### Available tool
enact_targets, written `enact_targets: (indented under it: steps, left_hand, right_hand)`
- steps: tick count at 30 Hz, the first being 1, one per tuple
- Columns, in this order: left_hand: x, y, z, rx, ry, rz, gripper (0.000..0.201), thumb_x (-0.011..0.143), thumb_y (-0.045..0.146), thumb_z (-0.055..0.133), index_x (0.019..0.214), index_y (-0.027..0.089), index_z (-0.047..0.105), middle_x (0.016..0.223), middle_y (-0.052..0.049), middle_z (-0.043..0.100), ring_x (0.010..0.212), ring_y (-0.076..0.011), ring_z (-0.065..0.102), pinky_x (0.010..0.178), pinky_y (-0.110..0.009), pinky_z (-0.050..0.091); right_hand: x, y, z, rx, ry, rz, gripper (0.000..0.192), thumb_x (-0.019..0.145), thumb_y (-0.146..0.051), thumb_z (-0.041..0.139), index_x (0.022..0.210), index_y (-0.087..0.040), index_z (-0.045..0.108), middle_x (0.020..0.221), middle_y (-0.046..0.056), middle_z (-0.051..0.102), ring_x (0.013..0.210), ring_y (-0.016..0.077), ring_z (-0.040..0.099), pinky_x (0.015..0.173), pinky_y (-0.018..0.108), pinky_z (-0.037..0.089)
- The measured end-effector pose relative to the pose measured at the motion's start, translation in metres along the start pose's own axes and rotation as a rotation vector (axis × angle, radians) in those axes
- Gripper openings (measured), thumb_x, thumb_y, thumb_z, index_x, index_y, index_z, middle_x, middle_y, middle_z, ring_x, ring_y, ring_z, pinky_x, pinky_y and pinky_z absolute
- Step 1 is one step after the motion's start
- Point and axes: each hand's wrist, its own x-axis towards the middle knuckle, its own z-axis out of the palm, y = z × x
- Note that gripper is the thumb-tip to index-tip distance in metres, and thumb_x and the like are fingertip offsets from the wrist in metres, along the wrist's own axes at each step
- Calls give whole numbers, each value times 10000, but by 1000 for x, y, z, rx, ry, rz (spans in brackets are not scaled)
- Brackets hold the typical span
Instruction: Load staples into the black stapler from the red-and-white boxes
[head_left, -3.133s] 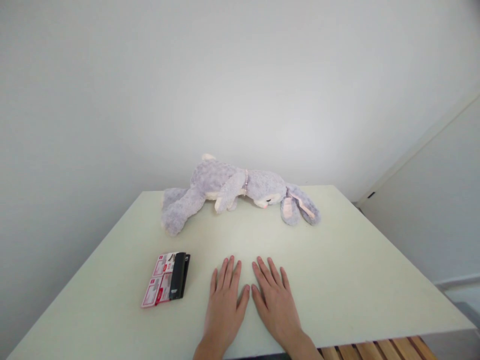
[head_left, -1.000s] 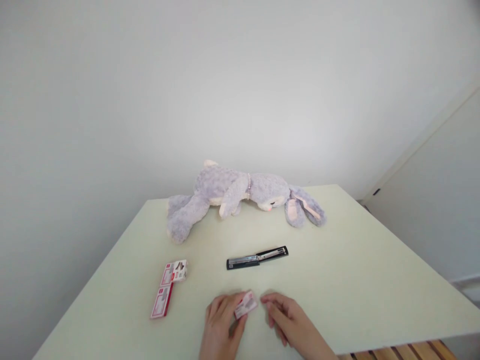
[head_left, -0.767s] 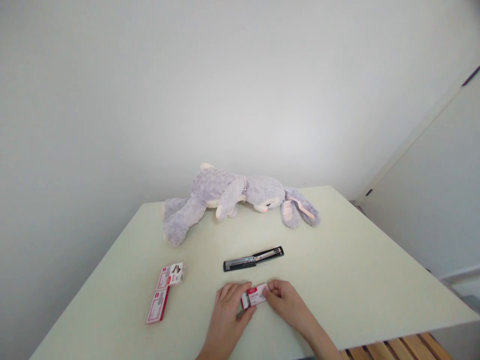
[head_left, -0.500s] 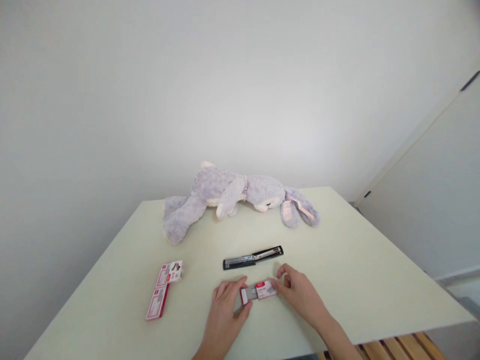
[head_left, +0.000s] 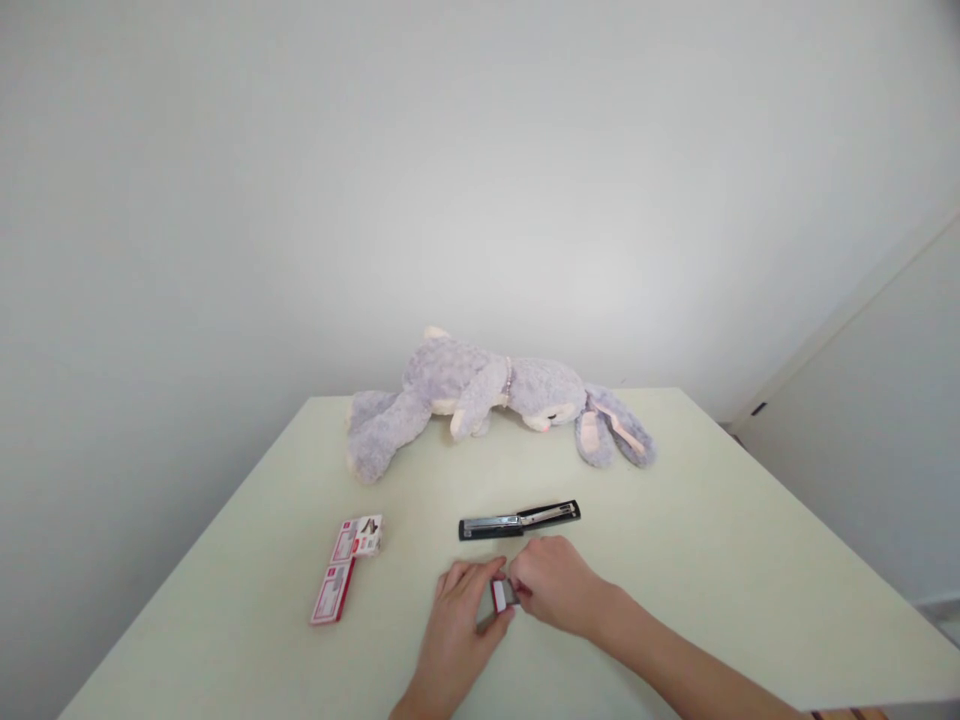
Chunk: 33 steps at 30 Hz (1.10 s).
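Observation:
Near the front of the table lies a small red-and-white staple box (head_left: pixel 499 596), partly slid open with grey staples inside. My left hand (head_left: pixel 456 632) grips its left end between thumb and fingers. Over the open part curls my right hand (head_left: pixel 561 586), fingertips dipped at the staples and covering the box's right half. Whatever those fingers pinch is hidden. Just beyond both hands, a black stapler (head_left: pixel 491 526) rests opened out, its metal magazine exposed.
To the left lie several small red-and-white boxes (head_left: pixel 331 592) set end to end and side by side. A grey plush rabbit (head_left: pixel 454 375) stretches on its side across the back of the pale table (head_left: pixel 675 560), near the wall.
My right hand has moved left from the box's right end onto its open part, with the fingers curled in. The left hand still holds the box. The view has shifted slightly.

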Motion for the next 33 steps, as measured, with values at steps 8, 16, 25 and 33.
enact_targets:
  steps: [8,16,25,33]
  left_hand:
    - [1,-1,-1,-4,4,-2,541,857,228,722,1369,337,588,1196,-31,716,1148,-271,603,1004,-438,483]
    - [2,-2,0,-14,-5,-13,562,859,229,706,1396,332,575,1210,-40,713,1163,-281,596,1007,-453,481]
    - [2,8,-4,-53,26,-43,549,812,182,717,1331,331,619,1201,-37,706,1108,-277,601,966,-433,492]
    - [1,1,-1,-41,29,-42,625,806,161,740,1384,336,579,1190,-22,710,1130,-256,604,1007,-423,475]
  right_hand:
    - [-37,21,-7,305,76,46,132,831,-176,634,896,-241,729,760,-40,710,656,127,629,633,205,413]
    - [-35,16,-3,256,66,45,158,890,-223,648,939,-282,786,837,-26,727,737,143,646,679,217,416]
    - [10,-2,4,134,-50,-99,153,736,-134,661,720,-242,768,736,10,765,714,190,675,659,253,385]
    - [-20,19,-14,274,27,-40,141,807,-170,635,883,-240,731,797,-23,718,699,144,630,652,223,399]
